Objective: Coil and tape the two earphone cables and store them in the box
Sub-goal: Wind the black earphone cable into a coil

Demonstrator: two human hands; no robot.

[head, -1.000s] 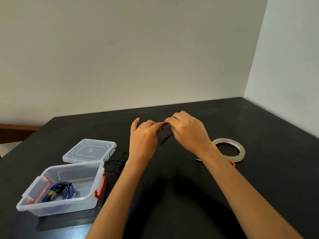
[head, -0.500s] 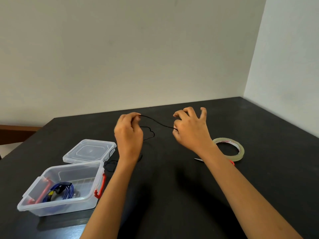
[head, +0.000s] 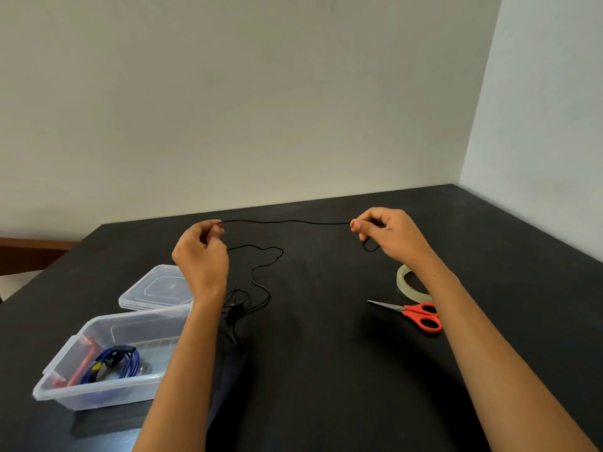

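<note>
A thin black earphone cable (head: pixel 287 221) stretches almost straight between my two hands above the dark table. My left hand (head: pixel 202 256) pinches it at the left end, and the slack trails down from there in loops to a tangle near my left wrist. My right hand (head: pixel 388 234) pinches the other end, with a small loop hanging under its fingers. A clear plastic box (head: pixel 107 386) stands open at the front left, and a coiled blue cable (head: pixel 122 360) lies inside it. A roll of clear tape (head: pixel 404 282) lies behind my right forearm.
The box's clear lid (head: pixel 153 288) lies flat just behind the box. Red-handled scissors (head: pixel 414 313) rest on the table (head: pixel 326 353) beside my right forearm. A red handle piece lies in the box. Walls close the back and right sides.
My hands have moved apart, left one leftward and right one rightward, drawing the black cable out into a long straight span. The scissors show more now.
</note>
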